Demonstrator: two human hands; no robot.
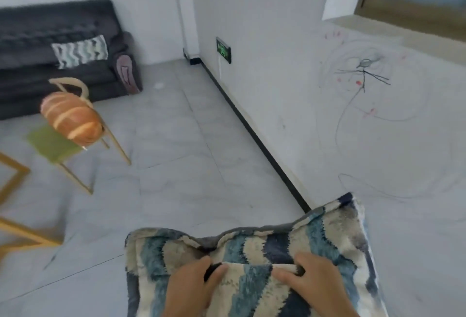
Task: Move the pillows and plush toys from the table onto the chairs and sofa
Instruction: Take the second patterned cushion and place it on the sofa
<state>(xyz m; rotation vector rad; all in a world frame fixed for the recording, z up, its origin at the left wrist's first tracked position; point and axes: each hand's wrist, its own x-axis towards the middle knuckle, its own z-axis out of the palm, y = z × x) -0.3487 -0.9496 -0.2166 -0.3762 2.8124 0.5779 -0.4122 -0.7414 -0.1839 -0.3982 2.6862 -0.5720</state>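
Gripping with both hands, the person has a blue, navy and cream wave-patterned plush pillow [254, 263] right at the bottom of the view, held out in front over the pale grey tiled floor [176, 140]. The left hand [194, 289] has its fingers curled into a pinched fold of the fabric, thumb pressed on top; the right hand [312, 284] does the same beside it, fingers dug into the same ridge of cloth. Both closed firmly on the pillow, then, and the two hands sit near each other along the middle of it.

Up ahead on the left, a loaf-shaped orange plush toy with pale stripes [71, 120] rests on a green-seated chair with thin gold metal legs [54, 145], leaning against its curved back. Beyond that stands a dark grey fabric sofa [32, 64] against the far wall, with a white and teal zigzag-patterned cushion [79, 50] propped on its seat (the whole left side is a bit blurred). More gold frame pieces [15, 178] poke in at the left edge; what they belong to, I cannot tell.

On the right runs a white wall [327, 26] with pencil and red scribbles, a black skirting strip along its foot, and a small dark panel with green digits [223, 50].
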